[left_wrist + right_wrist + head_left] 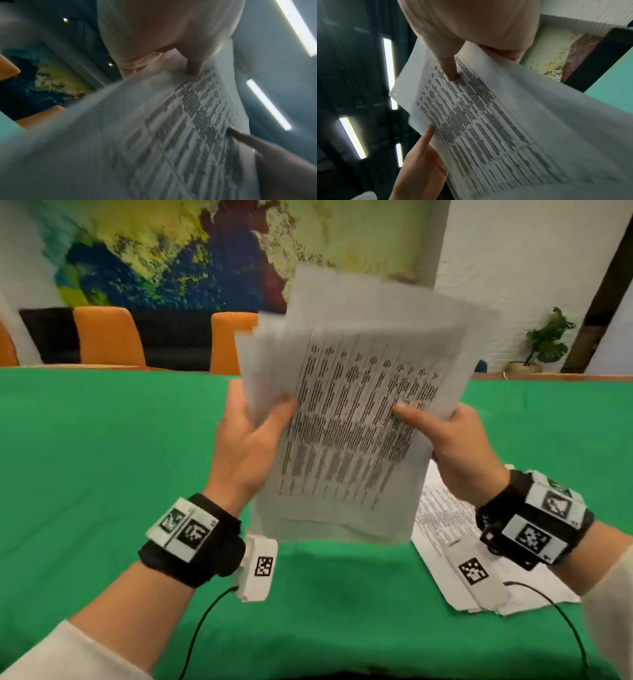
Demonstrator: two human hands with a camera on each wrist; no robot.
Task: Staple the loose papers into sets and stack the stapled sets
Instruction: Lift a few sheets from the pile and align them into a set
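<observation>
While both thumbs press its printed front, the left hand [245, 440] and right hand [455, 446] grip a paper sheaf [346, 419] (sheets fanned unevenly) above the green bench [102, 457].

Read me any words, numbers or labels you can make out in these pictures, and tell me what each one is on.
No text can be read.
Held sheaf of papers: printed table with rows of text, too blurred to read in every view.
Papers lying on the green table: fine print, too small to read.
Wrist bands: square black-and-white coded markers only, no words.
White wrist units: the same kind of marker, no words.
</observation>
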